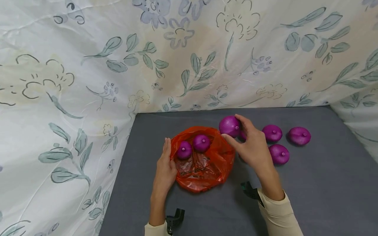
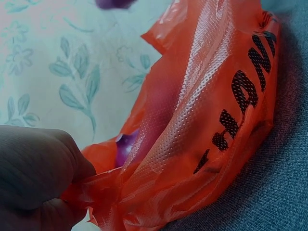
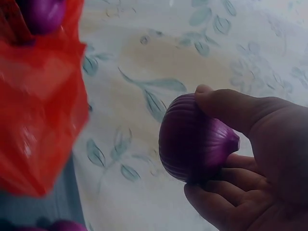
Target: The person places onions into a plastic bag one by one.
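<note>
On grey table (image 1: 330,183) across lower frame, found purple onion (image 1: 229,127) right of centre grasped by right hand (image 1: 255,146), and red bag (image 1: 200,185) below centre pinched by left hand (image 1: 165,170), liable to sag from slackening of that pinch.

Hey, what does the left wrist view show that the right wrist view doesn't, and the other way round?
Only the left wrist view shows the left hand pinching the edge of the red bag, and bold black lettering on it. Only the right wrist view shows the right hand holding an onion; a blurred purple shape in the left view might be that onion. Both show the bag, a bagged onion, floral cloth and gray surface.
</note>
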Motion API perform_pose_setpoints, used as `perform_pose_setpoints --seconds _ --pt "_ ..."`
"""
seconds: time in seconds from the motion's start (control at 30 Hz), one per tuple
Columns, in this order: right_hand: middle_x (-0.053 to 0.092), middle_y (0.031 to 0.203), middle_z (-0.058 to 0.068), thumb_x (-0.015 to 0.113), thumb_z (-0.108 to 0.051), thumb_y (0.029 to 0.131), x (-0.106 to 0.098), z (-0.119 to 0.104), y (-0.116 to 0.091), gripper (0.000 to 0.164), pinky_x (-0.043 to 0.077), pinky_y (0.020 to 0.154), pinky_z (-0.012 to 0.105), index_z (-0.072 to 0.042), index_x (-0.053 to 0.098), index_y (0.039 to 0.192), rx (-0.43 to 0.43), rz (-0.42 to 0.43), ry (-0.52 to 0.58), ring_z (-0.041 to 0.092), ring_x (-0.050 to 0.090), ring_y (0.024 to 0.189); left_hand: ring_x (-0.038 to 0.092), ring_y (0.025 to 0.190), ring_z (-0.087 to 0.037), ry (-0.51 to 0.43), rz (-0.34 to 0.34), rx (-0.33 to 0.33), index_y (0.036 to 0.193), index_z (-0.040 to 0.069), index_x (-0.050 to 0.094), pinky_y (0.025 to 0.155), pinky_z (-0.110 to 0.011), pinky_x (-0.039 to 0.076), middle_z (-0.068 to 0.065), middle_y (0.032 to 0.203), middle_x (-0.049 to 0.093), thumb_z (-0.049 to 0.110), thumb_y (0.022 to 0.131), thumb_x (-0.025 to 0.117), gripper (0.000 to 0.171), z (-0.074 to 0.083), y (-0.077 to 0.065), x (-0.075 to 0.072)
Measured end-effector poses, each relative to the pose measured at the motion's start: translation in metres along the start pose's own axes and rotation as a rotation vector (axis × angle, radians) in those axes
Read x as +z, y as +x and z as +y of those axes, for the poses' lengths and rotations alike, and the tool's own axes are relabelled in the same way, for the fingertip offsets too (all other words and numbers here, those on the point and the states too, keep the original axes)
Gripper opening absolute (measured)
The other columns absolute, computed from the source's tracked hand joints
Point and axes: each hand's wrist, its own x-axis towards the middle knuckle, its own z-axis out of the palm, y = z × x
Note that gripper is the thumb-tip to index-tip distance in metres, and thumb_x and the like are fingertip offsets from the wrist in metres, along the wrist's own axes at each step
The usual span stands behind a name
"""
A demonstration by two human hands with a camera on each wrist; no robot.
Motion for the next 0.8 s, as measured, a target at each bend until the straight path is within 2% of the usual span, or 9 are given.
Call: perform_pose_setpoints --seconds 0.13,0.27,0.4,0.63,0.8 --pt "0.063 0.145 0.022 0.085 -0.037 0.091 0.014 -0.003 0.002 0.081 0.054 0.101 0.057 -0.007 0.048 0.157 -0.014 -0.06 0.001 0.041 0.066 0.127 0.015 0.162 -0.021 0.002 -0.003 -0.002 0.171 0.018 0.015 0.123 -0.05 0.031 0.0 0.176 0.011 -0.02 0.097 0.047 0.089 0.001 0.0 -0.002" --pt "0.064 0.145 0.019 0.086 -0.033 0.09 0.026 -0.008 0.003 0.081 0.054 0.102 0.056 -0.006 0.048 0.156 -0.021 -0.112 0.042 0.039 0.064 0.131 0.015 0.162 -0.02 -0.004 -0.005 -0.002 0.17 0.017 0.016 0.122 -0.049 0.033 -0.001 0.176 0.011 -0.02 0.097 0.047 0.088 0.002 -0.001 -0.002" --pt "0.064 0.145 0.018 0.086 -0.034 0.09 0.038 -0.013 0.002 0.081 0.055 0.101 0.055 -0.006 0.049 0.156 -0.039 -0.16 0.052 0.036 0.066 0.128 0.016 0.161 -0.021 -0.002 -0.003 0.006 0.17 0.016 0.017 0.124 -0.049 0.031 -0.002 0.176 0.012 -0.021 0.096 0.047 0.088 0.003 -0.001 -0.002" --pt "0.069 0.137 0.013 0.085 -0.038 0.091 0.063 -0.014 -0.004 0.079 0.061 0.09 0.049 -0.011 0.05 0.155 -0.061 -0.261 0.026 0.028 0.073 0.112 0.017 0.161 -0.021 0.019 0.0 0.008 0.171 0.015 0.017 0.125 -0.049 0.028 -0.002 0.176 0.013 -0.02 0.097 0.048 0.088 0.003 -0.004 -0.002" --pt "0.07 0.134 0.012 0.087 -0.038 0.089 0.075 -0.01 -0.008 0.077 0.062 0.089 0.047 -0.007 0.053 0.152 -0.091 -0.29 -0.021 0.026 0.072 0.109 0.018 0.161 -0.021 0.019 0.001 0.011 0.17 0.013 0.018 0.125 -0.049 0.028 -0.002 0.176 0.014 -0.019 0.097 0.048 0.086 0.002 -0.004 -0.003"
